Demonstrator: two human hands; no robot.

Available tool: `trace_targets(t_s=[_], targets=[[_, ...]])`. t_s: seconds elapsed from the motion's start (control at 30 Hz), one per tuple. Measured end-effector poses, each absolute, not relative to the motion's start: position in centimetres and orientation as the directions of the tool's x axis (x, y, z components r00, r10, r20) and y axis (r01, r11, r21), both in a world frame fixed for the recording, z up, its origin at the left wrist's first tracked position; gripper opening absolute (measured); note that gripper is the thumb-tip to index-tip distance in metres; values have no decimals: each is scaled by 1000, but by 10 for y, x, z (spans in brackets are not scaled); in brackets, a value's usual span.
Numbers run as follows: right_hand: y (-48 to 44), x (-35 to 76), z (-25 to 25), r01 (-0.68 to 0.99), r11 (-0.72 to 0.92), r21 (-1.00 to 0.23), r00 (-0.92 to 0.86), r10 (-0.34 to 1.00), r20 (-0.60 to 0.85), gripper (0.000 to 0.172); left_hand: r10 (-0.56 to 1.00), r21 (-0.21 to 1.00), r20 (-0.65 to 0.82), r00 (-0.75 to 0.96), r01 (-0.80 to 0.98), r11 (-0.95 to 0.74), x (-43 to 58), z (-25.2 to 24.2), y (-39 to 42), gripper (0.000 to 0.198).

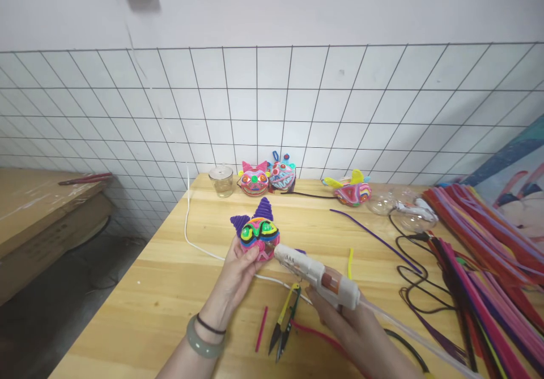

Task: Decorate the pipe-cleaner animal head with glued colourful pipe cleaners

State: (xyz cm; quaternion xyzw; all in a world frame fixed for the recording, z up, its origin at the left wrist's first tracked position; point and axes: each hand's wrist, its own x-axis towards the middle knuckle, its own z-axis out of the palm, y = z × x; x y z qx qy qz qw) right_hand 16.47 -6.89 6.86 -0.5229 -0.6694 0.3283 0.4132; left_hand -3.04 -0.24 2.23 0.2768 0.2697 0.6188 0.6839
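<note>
My left hand (pixel 243 262) is closed around a colourful mask-like ornament (pixel 260 233) made of pipe cleaners, with purple pointed ears and green eyes. In my right hand (pixel 340 316) is a white hot glue gun (pixel 314 271), a clear glue stick trailing from its back end. The gun's nozzle is at the lower right side of the ornament; whether it touches I cannot tell. Below them lie yellow-handled thread snips (pixel 285 319) and a short magenta pipe cleaner piece (pixel 261 329). A short yellow piece (pixel 351 263) lies to the right of the gun.
Finished-looking ornaments (pixel 254 179), (pixel 283 176) and a fish-like one (pixel 351 192) stand along the back, beside a clear cup (pixel 221 182). Clear plastic balls (pixel 410 209), a black cable (pixel 408 288) and pipe cleaner bundles (pixel 480 237) fill the right side. A white cord (pixel 199 247) crosses the table.
</note>
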Motion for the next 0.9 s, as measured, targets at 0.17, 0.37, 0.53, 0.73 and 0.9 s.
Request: trace_targets(t_s=[0.17,0.37,0.53,0.73,0.9], targets=[[-69,171,66,465,126,-876,-121,990,78,29,993,712,-33,109,-695,100,-31,23,-3,49],[-67,177,57,467,148,-872,-125,987,100,27,991,701,-22,129,-705,107,-31,23,-2,48],[-69,176,56,452,129,-883,-116,990,85,25,992,692,-26,122,-714,106,-32,22,-1,48],[-67,178,56,496,147,-856,-97,989,114,25,988,694,1,152,-712,109,-32,22,-1,48],[-66,179,55,521,153,-840,-92,988,123,25,990,694,-6,144,-712,108,-32,21,-1,49]])
